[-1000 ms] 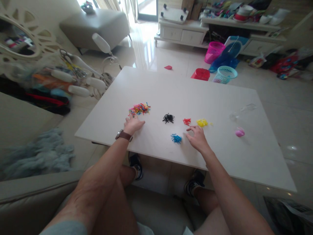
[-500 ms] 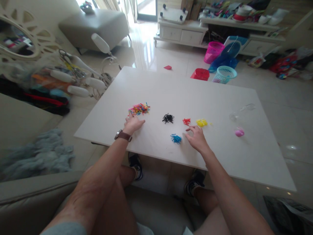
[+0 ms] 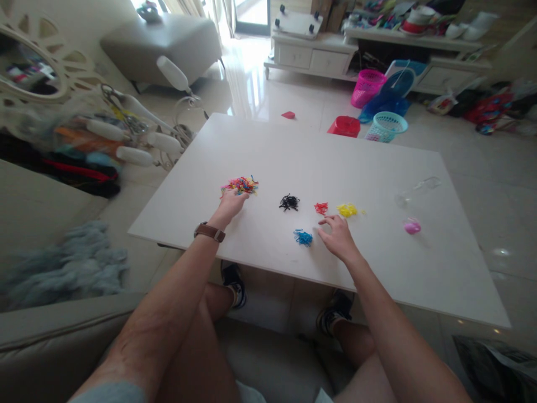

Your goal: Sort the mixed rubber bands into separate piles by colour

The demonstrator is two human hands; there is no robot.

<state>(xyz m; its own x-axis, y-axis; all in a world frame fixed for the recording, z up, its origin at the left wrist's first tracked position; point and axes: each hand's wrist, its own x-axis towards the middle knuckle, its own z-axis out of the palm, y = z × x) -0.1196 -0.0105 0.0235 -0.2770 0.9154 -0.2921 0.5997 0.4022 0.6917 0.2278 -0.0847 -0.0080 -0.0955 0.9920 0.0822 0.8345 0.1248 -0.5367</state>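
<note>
A pile of mixed-colour small bands (image 3: 243,183), looking like little rubber hair ties, lies on the left of the white table (image 3: 268,148). My left hand (image 3: 230,205) is at its near edge, thumb stretched to the right and apart from the fingers; the fingertips are partly hidden. To the right are sorted piles: black bands (image 3: 289,202), red bands (image 3: 321,208), yellow bands (image 3: 347,210) and blue bands (image 3: 303,237). Between the blue and yellow piles, my right hand (image 3: 338,236) rests with fingers loosely curved and apart, nothing visible in them, just below the red pile.
On the table's right side lie a pink round object (image 3: 411,226) and a clear plastic piece (image 3: 403,200). Past the far edge stand a red bin (image 3: 344,126) and a light-blue basket (image 3: 386,127). White lamp arms (image 3: 153,143) reach near the left edge.
My left hand has moved slightly away from me and to the right, onto the near edge of the mixed pile. My right hand has barely moved.
</note>
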